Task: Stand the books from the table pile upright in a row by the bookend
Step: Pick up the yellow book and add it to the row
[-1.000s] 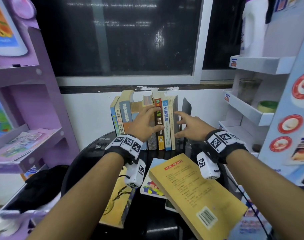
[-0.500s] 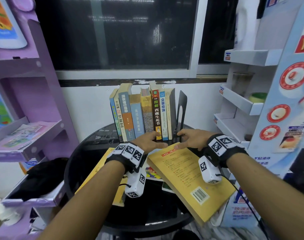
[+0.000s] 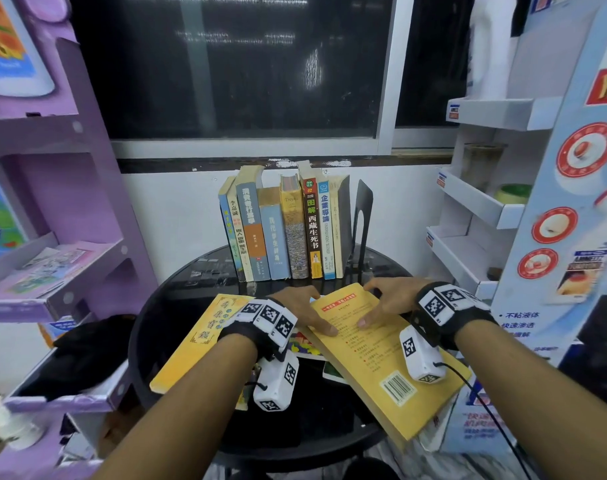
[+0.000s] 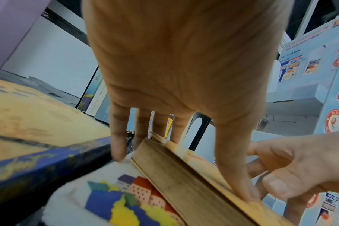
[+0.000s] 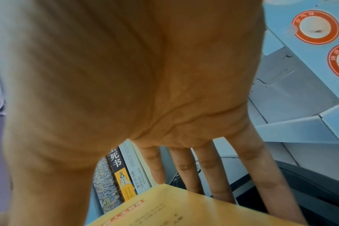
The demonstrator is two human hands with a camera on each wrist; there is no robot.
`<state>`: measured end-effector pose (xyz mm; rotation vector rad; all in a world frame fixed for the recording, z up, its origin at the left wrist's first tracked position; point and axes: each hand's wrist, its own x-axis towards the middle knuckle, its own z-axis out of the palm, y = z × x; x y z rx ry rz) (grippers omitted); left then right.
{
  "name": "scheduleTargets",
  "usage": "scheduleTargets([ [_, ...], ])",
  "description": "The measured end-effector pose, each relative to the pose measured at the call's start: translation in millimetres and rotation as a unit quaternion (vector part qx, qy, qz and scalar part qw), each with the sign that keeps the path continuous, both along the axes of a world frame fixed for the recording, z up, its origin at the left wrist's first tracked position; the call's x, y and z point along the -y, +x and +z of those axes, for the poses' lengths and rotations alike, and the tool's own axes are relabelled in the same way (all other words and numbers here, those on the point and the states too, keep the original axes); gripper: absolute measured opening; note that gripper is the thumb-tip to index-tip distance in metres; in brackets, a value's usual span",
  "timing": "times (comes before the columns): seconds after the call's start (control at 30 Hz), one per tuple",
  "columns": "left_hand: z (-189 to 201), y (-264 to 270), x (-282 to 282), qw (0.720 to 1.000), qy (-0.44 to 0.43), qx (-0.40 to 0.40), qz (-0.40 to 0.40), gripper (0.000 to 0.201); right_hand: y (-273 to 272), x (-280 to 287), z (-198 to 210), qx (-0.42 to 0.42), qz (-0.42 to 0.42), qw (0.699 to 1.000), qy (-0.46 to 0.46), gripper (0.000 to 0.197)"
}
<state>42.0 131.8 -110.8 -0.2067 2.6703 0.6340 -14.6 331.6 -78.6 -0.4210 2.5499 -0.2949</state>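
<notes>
Several books stand upright in a row (image 3: pixel 288 230) at the back of the round black table (image 3: pixel 177 292). The black bookend (image 3: pixel 362 216) (image 4: pixel 200 130) is at the row's right end. A large yellow book (image 3: pixel 381 355) (image 4: pixel 184 186) (image 5: pixel 174 206) lies back cover up on top of the pile, overhanging the table's right edge. My left hand (image 3: pixel 317 311) (image 4: pixel 194 168) holds its far left corner, thumb on the cover and fingers over the edge. My right hand (image 3: pixel 371 304) grips the far right edge, thumb on top, fingers (image 5: pixel 213 172) reaching under.
A second yellow book with a blue spine (image 3: pixel 198 344) (image 4: pixel 39 116) and a white picture book (image 3: pixel 304 344) (image 4: pixel 116 191) lie flat beside and under the top one. A purple shelf unit (image 3: pixel 53 202) stands on the left, a white display rack (image 3: pixel 475 209) on the right.
Both hands left the upright row, came down towards me and took hold of the far end of the yellow book. The row stands untouched.
</notes>
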Motion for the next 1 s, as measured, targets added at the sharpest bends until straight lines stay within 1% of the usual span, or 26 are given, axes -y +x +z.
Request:
scheduleTargets([
  [0.07,-1,0,-2,1.000,-0.006,-0.018,0.001,0.084,-2,0,-2,0.003,0.000,1.000,0.005,0.094],
  [0.13,-2,0,-5,1.000,-0.009,-0.027,0.005,0.084,-1,0,-2,-0.004,0.005,1.000,0.011,0.094],
  [0.27,-3,-3,-4,1.000,-0.005,-0.006,0.016,0.088,-3,0,-6,-0.013,0.019,1.000,0.006,0.091],
  [0.33,-4,-6,-3,1.000,0.009,0.008,0.016,0.082,-5,-1,-7,-0.020,0.021,1.000,-0.007,0.089],
  [0.43,-3,-6,-4,1.000,0.020,0.003,0.004,0.069,-6,-3,-10,-0.036,0.019,0.999,-0.017,0.084],
  [0.57,-1,-6,-4,0.999,0.042,-0.011,0.001,0.064,-6,-3,-10,-0.051,0.014,0.998,-0.023,0.079],
  [0.7,-5,-7,0,0.995,0.098,-0.021,0.022,0.073,-6,-6,-9,-0.027,0.010,0.999,-0.044,0.082],
  [0.8,-6,-5,3,0.986,0.157,-0.029,0.043,0.062,-7,-10,-6,-0.004,0.016,0.997,-0.076,0.088],
  [0.87,-3,-4,4,0.979,0.195,-0.033,0.052,0.056,-6,-12,-2,0.013,0.025,0.994,-0.106,0.083],
  [0.93,1,-4,4,0.974,0.215,-0.043,0.052,0.054,-6,-14,3,0.022,0.030,0.991,-0.128,0.080],
  [1.0,6,-4,4,0.971,0.227,-0.059,0.053,0.053,-8,-15,7,0.020,0.028,0.989,-0.145,0.087],
])
